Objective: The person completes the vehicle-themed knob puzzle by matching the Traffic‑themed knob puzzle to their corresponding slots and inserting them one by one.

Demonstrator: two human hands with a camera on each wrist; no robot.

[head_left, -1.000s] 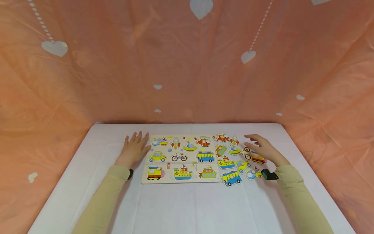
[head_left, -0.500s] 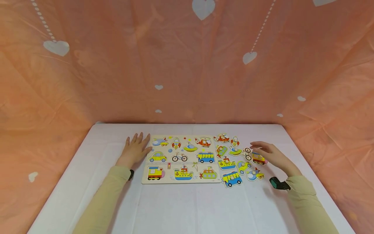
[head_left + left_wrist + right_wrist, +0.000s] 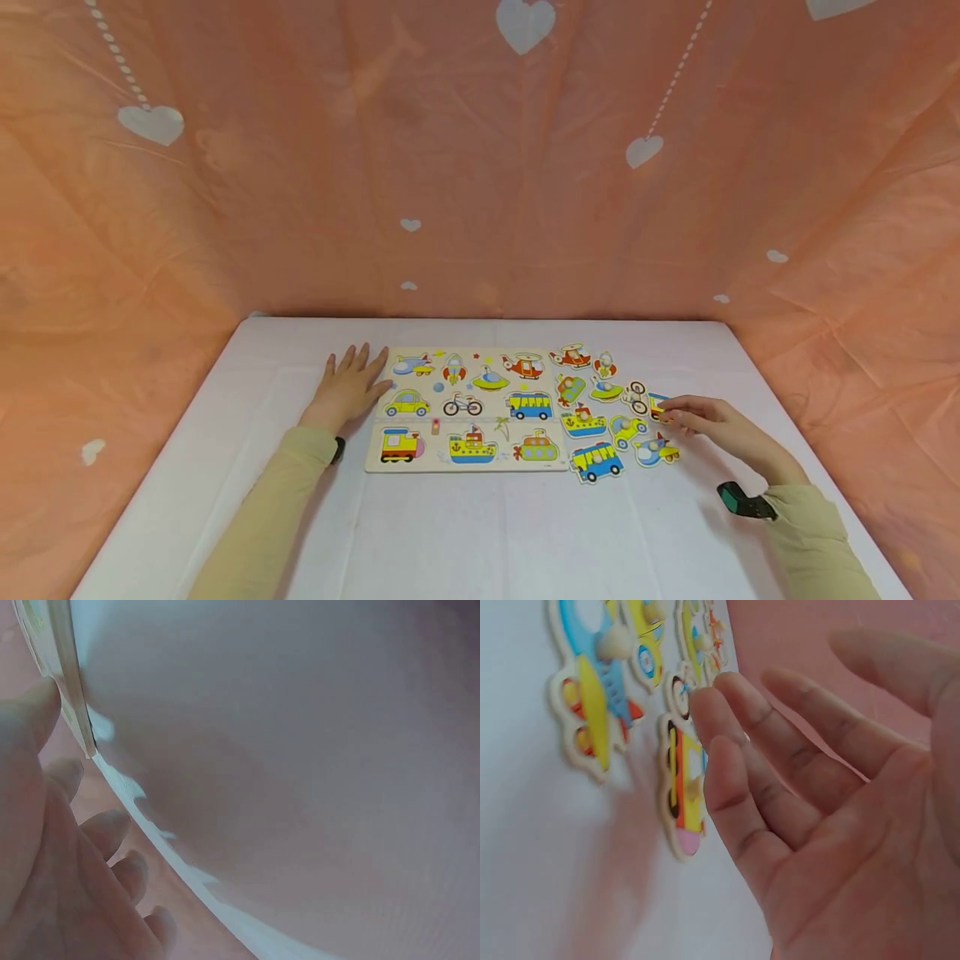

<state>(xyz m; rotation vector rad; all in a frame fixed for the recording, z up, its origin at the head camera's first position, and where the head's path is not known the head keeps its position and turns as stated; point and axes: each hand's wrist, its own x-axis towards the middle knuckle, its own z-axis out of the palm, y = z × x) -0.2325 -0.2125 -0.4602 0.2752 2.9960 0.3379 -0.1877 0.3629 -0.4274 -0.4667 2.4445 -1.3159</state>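
A wooden puzzle board [image 3: 468, 467] printed with vehicles lies flat on the table. Its left edge meets the thumb of my left hand [image 3: 341, 398], whose other fingers are spread over the white cloth. In the left wrist view, the thumb [image 3: 41, 705] touches the board's side [image 3: 67, 667]. My right hand [image 3: 723, 425] hovers at the train piece [image 3: 657, 407], partly covering it. The right wrist view shows relaxed fingers just beside the train piece [image 3: 681, 795] and its small knob, with nothing pinched. The plane piece [image 3: 658, 452] and bicycle piece [image 3: 637, 398] lie nearby.
Between the board and my right hand lie several knobbed pieces, among them the bus [image 3: 597, 460], ship [image 3: 583, 422], car [image 3: 627, 431] and helicopter [image 3: 572, 357]. An orange curtain [image 3: 480, 167] with hearts surrounds the white table [image 3: 480, 542].
My right hand has moved right and toward the near edge, from above the bicycle piece to the train piece. My left hand stays at the board's edge.
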